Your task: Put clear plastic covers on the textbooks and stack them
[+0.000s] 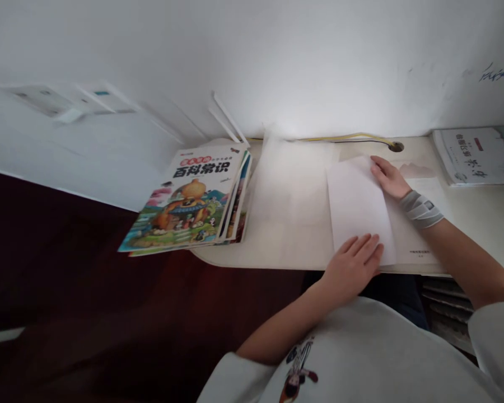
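A white sheet of paper (357, 201) lies on the desk in front of me, apparently folded, with straight edges. Near its lower edge my left hand (355, 262) rests flat, fingers stretched out and slightly apart. At the upper right edge of the sheet is my right hand (388, 176), its fingertips touching the paper and its thumb apart from the fingers. A grey wrap (421, 209) goes round my right wrist. Partly under the sheet and my right forearm lies a pale booklet or page (420, 235) with faint hill shapes and small print.
A stack of colourful books (189, 201) overhangs the desk's left end. Thin translucent paper (292, 179) lies beside it. At the right stands a pile of workbooks (479, 157). A yellow cable (353, 136) runs along the wall into a desk hole (397, 146).
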{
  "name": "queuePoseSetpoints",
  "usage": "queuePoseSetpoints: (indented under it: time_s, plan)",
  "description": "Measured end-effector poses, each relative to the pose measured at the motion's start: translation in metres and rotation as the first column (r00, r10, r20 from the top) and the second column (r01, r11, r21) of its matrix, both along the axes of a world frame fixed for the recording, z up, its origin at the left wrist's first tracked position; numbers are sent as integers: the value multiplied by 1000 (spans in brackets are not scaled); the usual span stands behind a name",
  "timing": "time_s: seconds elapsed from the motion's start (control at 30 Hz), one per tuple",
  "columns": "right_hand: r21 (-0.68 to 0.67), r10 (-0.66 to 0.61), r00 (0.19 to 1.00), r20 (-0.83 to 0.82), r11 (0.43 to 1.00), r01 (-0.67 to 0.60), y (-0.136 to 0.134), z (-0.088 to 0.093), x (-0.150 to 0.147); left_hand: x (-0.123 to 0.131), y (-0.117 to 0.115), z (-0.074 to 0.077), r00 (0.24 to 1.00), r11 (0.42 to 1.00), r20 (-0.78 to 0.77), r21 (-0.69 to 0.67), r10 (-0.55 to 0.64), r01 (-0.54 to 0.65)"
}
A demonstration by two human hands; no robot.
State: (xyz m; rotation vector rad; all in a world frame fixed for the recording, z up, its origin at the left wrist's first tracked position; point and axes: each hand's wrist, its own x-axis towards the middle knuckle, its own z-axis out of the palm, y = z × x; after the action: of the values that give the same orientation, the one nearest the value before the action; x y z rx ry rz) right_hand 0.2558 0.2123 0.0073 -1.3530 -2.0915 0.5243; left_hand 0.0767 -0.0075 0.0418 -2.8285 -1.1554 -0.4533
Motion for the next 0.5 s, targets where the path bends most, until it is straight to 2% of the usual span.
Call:
queuePoseSetpoints:
  time_s: [0.23, 0.43, 0.5]
  plan:
    - [-19, 79, 996, -37, 997, -80, -13, -7, 5, -1, -6, -7, 994, 993, 2, 55, 105, -105]
    - [87, 200, 970, 138, 973, -213, -16, -10, 4, -10, -14, -15, 987, 984, 64, 92, 145, -151]
    - [87, 254, 960, 114, 960, -265, -17, -11, 4, -12, -17, -20, 984, 982, 92, 96, 151, -160]
